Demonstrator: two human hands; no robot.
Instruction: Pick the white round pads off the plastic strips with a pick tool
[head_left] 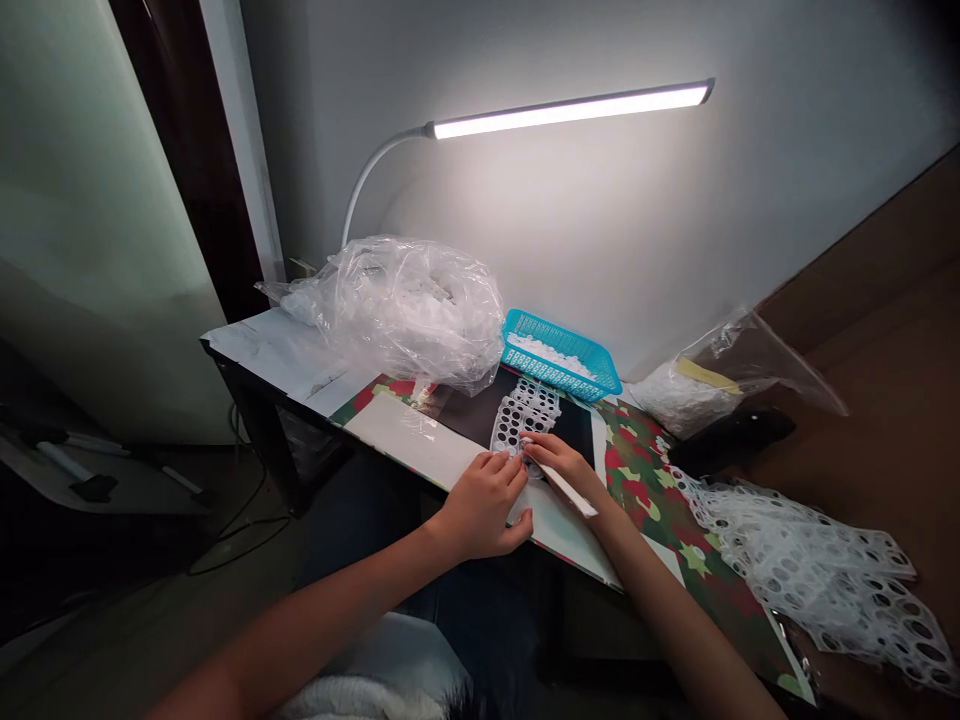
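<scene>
Right hand (pixel 561 468) grips narrow white strip (pixel 570 491), tip at perforated white sheet (pixel 525 418); left hand (pixel 484 505) open, resting just beside sheet on white card (pixel 409 440).

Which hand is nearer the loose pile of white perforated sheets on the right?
Right hand is nearer: it is left of the pile of white perforated sheets, with a gap between them. Left hand is farther, further left of the right hand.
</scene>
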